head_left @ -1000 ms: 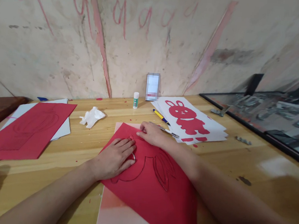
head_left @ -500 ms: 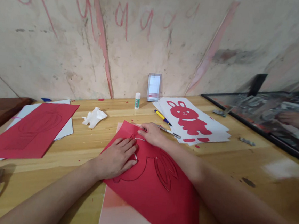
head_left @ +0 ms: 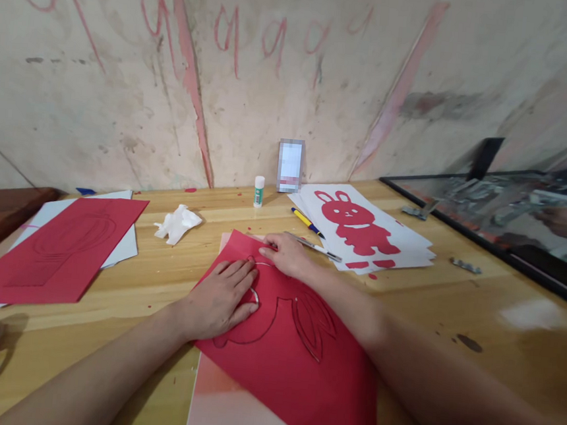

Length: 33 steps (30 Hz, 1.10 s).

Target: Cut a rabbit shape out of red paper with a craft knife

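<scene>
A red sheet of paper [head_left: 293,379] with a dark-outlined rabbit drawing lies on a pale pinkish sheet [head_left: 227,406] in front of me. Thin white curves, which look like cut slits, show beside my hands. My left hand [head_left: 221,299] rests flat on the red paper, fingers stretched out, holding nothing. At the paper's upper edge is my right hand [head_left: 287,256], with its fingers curled and pressed close together on the sheet. Whatever it may pinch is hidden. Just behind it a slim silver pen-like tool [head_left: 317,247] lies on the table.
Beyond my hands stand a glue stick [head_left: 259,192] and a phone [head_left: 290,167]. A yellow pen [head_left: 307,222] lies by white sheets bearing a red paper rabbit [head_left: 352,218]. Crumpled tissue [head_left: 178,223] and another red sheet [head_left: 62,246] lie left. A black-framed glass pane [head_left: 526,214] is right.
The view has shifted very slightly. My right hand has barely moved at the paper's top edge, and the left hand keeps its place on the sheet.
</scene>
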{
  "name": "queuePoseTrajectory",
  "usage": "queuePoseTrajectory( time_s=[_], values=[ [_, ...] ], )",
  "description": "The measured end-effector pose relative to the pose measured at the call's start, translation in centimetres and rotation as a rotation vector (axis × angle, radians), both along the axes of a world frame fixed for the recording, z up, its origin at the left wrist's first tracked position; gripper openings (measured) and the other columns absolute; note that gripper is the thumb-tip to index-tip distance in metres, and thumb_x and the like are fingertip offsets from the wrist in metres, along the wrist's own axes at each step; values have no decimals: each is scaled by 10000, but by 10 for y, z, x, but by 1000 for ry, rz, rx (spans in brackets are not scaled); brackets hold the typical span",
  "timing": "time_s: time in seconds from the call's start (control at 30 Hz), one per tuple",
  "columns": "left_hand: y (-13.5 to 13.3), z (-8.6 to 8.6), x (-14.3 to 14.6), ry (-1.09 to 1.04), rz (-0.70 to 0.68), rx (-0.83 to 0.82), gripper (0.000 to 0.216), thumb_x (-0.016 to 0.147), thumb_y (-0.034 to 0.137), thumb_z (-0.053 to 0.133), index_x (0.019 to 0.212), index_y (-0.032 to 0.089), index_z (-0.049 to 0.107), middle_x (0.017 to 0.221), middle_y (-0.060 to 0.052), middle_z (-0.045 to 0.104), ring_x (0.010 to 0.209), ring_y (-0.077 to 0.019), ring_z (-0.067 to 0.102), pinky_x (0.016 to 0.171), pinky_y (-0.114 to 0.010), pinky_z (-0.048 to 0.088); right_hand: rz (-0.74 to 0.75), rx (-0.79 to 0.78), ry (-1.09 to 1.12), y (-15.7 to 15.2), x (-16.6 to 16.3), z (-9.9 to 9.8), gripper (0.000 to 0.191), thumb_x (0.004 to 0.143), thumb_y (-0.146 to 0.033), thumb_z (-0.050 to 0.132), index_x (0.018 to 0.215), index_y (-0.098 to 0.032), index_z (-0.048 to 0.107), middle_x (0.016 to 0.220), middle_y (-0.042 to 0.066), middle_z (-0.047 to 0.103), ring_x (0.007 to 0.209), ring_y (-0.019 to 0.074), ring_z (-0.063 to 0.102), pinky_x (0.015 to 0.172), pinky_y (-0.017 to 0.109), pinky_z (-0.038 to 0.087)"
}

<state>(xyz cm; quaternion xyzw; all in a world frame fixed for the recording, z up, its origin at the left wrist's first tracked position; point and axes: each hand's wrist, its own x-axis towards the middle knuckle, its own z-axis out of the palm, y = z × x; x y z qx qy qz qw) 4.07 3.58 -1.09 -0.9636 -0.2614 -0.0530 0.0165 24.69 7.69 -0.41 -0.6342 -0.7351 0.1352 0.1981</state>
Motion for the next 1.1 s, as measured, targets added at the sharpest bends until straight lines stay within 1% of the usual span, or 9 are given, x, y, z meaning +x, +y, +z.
queuePoseTrajectory(
  time_s=[0.2,0.33,0.43,0.5,0.6,0.77,0.9,1.03,1.1],
  values=[
    [0,-1,0,-41,-15,-18,561,962,446,344,1400,97,369,1458,-186,377,1357,-308,336,1082,-490,299,-1,18,15,0,0,-3,158,832,-311,558,783,-212,671,771,-1,666,728,142,532,669,247,344],
    [4,0,-3,-160,-6,-83,575,935,482,408,1385,124,390,1437,-176,413,1337,-298,370,1072,-491,327,10,25,9,-1,-1,-2,156,834,-305,564,804,-209,683,795,12,683,764,155,550,692,255,357],
    [15,0,-8,-375,90,-124,554,907,475,477,1354,154,416,1367,-153,494,1273,-273,443,1058,-462,354,37,27,21,-2,0,0,157,839,-304,568,861,-226,702,849,16,703,799,160,569,698,254,368],
    [25,-1,-12,-565,237,-153,496,877,443,526,1292,178,471,1298,-132,548,1217,-274,485,1030,-470,373,79,35,58,-2,1,3,168,833,-294,577,927,-246,708,910,11,712,823,159,581,704,251,375],
    [41,-2,-18,-830,480,-370,588,743,431,664,1231,144,509,1225,-138,579,1124,-288,536,992,-481,388,138,45,111,-4,2,9,190,818,-271,588,965,-246,707,937,10,711,823,157,585,695,247,374],
    [54,10,-18,-879,476,-587,671,658,439,737,1221,136,531,1098,-114,643,1034,-260,594,922,-423,447,189,42,132,-7,5,24,118,814,-237,572,797,-186,678,725,-9,649,674,128,527,611,233,324],
    [58,25,-8,-869,438,-855,504,595,459,784,972,147,661,873,-69,710,828,-225,671,761,-346,527,230,78,141,-7,8,31,146,814,-229,565,691,-178,626,644,-33,581,625,115,488,593,235,296],
    [63,23,0,-922,508,-973,425,525,473,823,727,150,636,665,-34,691,607,-182,653,592,-294,527,168,83,19,-11,8,33,139,844,-278,573,845,-166,655,785,19,649,736,152,540,669,268,323],
    [65,16,-1,-951,557,-1001,425,507,474,830,696,159,617,611,-18,674,544,-174,636,537,-285,515,122,178,-98,-18,5,32,218,873,-311,552,991,-152,644,951,82,660,877,199,549,761,316,331]
  ],
)
